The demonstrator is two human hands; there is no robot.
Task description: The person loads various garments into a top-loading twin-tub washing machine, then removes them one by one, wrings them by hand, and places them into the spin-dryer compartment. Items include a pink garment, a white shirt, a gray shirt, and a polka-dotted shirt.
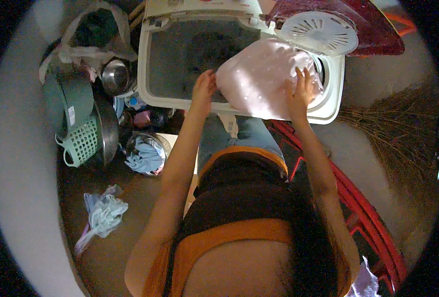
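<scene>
A pale pink cushion or bundle of fabric (256, 81) with small white dots rests across the right part of a white twin-tub washing machine (175, 103). It covers most of the round spin-tub opening (320, 70). My right hand (301, 89) lies on its right side, fingers spread. At its left edge is my left hand (204, 89), with curled fingers against the fabric; whether they pinch it is hidden. The larger wash tub (189, 63), on the left, has its cover or inside showing dark grey. Behind the fabric, a slotted white spin-tub lid (319, 32) stands raised.
A dark red panel (375, 29) juts out at the back right. Twig brooms (397, 126) and a red metal frame (356, 200) are on my right. To my left are a green perforated basket (80, 143), a steel pot (116, 77), a container of blue cloth (147, 156) and a string mop (106, 215).
</scene>
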